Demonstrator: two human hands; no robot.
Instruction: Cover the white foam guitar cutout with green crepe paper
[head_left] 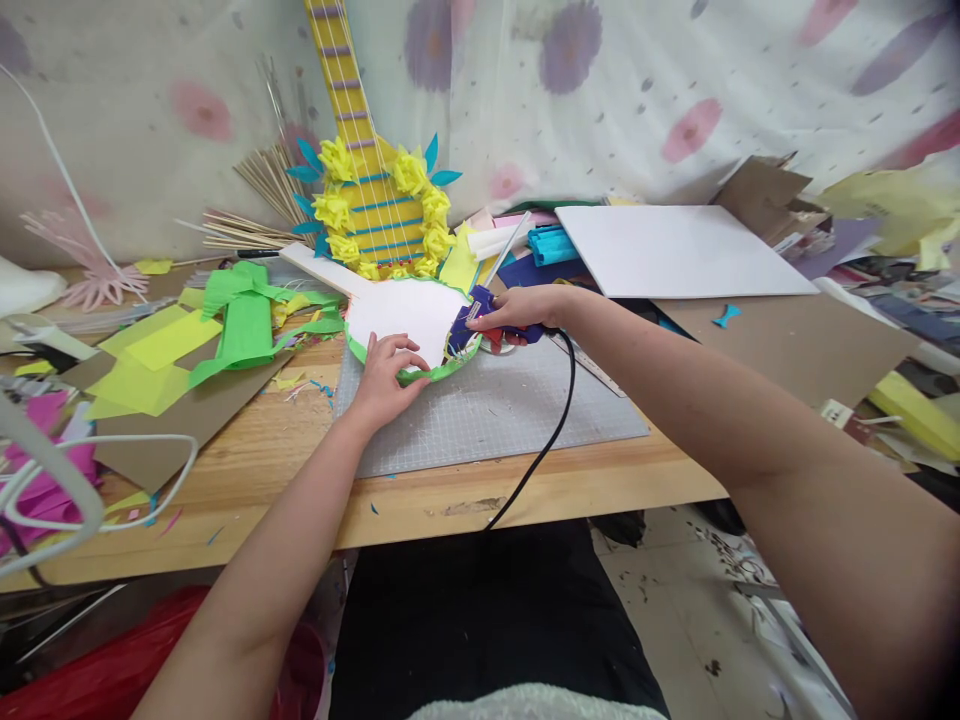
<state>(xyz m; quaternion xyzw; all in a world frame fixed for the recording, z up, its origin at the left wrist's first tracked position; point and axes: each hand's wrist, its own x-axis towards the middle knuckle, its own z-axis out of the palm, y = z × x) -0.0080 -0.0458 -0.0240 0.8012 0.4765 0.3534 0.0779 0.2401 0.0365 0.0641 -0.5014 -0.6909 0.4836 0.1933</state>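
A white guitar-shaped board lies on the grey cutting mat, with green paper along its rounded edge. My left hand holds that near edge, its fingers over the white face and the thumb against the green strip. In my right hand is a blue hot glue gun, its nozzle end pointing down at the right side of the board. The exact tip is hard to make out. A black cord runs from its handle down over the table's front edge.
Behind stands a yellow paper guitar with yellow flowers and blue leaves. Green crepe paper and yellow sheets lie left, near a white cable. A white foam board and brown cardboard lie right. Thin sticks lean at the back.
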